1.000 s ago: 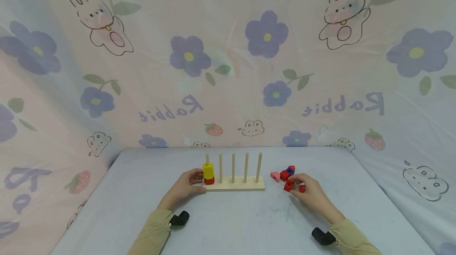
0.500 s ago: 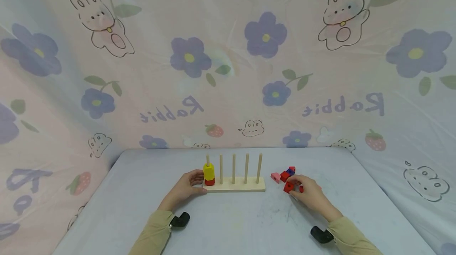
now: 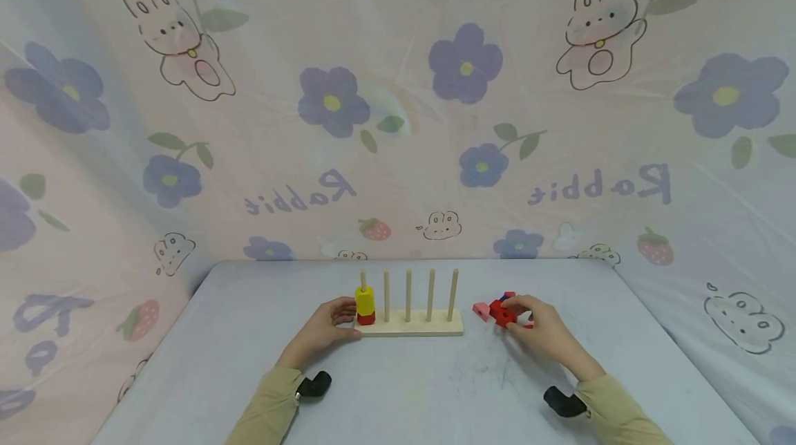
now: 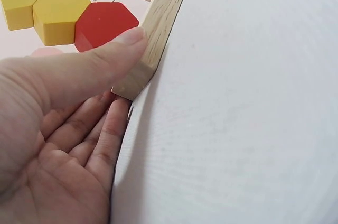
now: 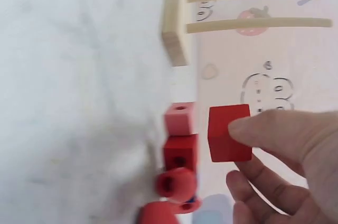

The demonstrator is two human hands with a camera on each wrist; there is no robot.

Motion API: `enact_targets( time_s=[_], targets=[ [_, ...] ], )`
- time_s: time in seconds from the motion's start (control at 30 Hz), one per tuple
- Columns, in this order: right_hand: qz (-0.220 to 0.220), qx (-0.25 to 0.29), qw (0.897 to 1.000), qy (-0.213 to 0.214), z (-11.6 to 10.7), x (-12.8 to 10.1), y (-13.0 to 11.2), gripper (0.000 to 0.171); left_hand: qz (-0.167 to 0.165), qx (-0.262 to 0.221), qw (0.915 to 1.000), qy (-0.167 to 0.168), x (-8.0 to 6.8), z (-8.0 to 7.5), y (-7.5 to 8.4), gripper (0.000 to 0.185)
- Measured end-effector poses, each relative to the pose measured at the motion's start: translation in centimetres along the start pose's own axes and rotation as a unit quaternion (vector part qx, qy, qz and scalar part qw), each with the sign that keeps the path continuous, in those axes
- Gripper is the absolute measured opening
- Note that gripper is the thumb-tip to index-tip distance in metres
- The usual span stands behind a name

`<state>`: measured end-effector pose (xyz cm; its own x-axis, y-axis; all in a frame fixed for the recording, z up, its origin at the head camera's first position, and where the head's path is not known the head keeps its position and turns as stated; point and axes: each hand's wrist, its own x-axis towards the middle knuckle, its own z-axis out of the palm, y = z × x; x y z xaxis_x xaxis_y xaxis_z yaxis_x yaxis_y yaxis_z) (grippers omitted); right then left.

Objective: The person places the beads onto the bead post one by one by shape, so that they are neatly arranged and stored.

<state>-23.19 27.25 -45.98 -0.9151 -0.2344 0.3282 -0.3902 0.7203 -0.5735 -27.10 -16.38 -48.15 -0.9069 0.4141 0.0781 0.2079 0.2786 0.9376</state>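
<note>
A wooden peg base [image 3: 435, 325] with five upright pegs stands mid-table. Its leftmost peg carries yellow hexagon blocks [image 3: 364, 298] over a red hexagon [image 3: 365, 318]. My left hand [image 3: 328, 325] grips the base's left end, with the thumb [image 4: 113, 49] lying along the base [image 4: 161, 20] beside the red hexagon [image 4: 104, 22] and the fingers at the end. My right hand [image 3: 536, 326] pinches a red cube [image 3: 502, 314], held between thumb and fingers, just above the table and right of the base. The same red cube [image 5: 228, 133] shows in the right wrist view.
Loose blocks lie right of the base: a pink one [image 3: 480, 309], a blue one [image 3: 506, 298], and in the right wrist view a pink cube [image 5: 179, 118], a red cube [image 5: 180, 152] and a red round piece [image 5: 176, 184]. A floral sheet hangs behind the table.
My right hand has moved a little away from me with the red cube, closer to the loose blocks. The left hand has stayed on the base.
</note>
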Motion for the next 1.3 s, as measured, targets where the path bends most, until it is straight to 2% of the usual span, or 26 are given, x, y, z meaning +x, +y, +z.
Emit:
enact_targets(
  time_s=[0.13, 0.23, 0.47, 0.6, 0.87, 1.1, 1.3],
  targets=[
    [-0.049, 0.009, 0.999, 0.016, -1.2, 1.0, -1.2, 0.035, -0.003, 0.001, 1.0000, -0.001, -0.1, -0.1, 0.1, 0.061],
    [-0.068, 0.028, 0.997, 0.015, -2.3, 1.8, -2.5, 0.036, -0.003, 0.005, 1.0000, 0.001, 0.0, -0.1, -0.2, 0.061],
    [-0.107, 0.085, 0.991, 0.014, -4.0, 4.1, -6.4, 0.036, -0.003, 0.011, 0.9999, 0.008, 1.1, -0.2, -2.8, 0.065],
    [-0.143, 0.096, 0.985, 0.000, -4.0, 5.4, -8.6, 0.035, -0.006, 0.012, 0.9999, 0.006, 1.4, -0.3, -3.3, 0.067],
    [-0.218, 0.112, 0.970, -0.004, -2.5, 7.8, -12.6, 0.035, -0.012, 0.008, 0.9999, -0.004, 1.3, -0.3, -3.2, 0.069],
    [-0.234, 0.119, 0.965, -0.019, 0.0, 9.4, -14.6, 0.033, -0.004, 0.009, 0.9999, -0.004, 1.3, -0.2, -3.3, 0.067],
    [-0.250, 0.141, 0.958, -0.027, 2.6, 10.3, -15.8, 0.030, -0.014, 0.008, 0.9999, -0.001, 1.2, -0.2, -3.4, 0.067]
  ],
)
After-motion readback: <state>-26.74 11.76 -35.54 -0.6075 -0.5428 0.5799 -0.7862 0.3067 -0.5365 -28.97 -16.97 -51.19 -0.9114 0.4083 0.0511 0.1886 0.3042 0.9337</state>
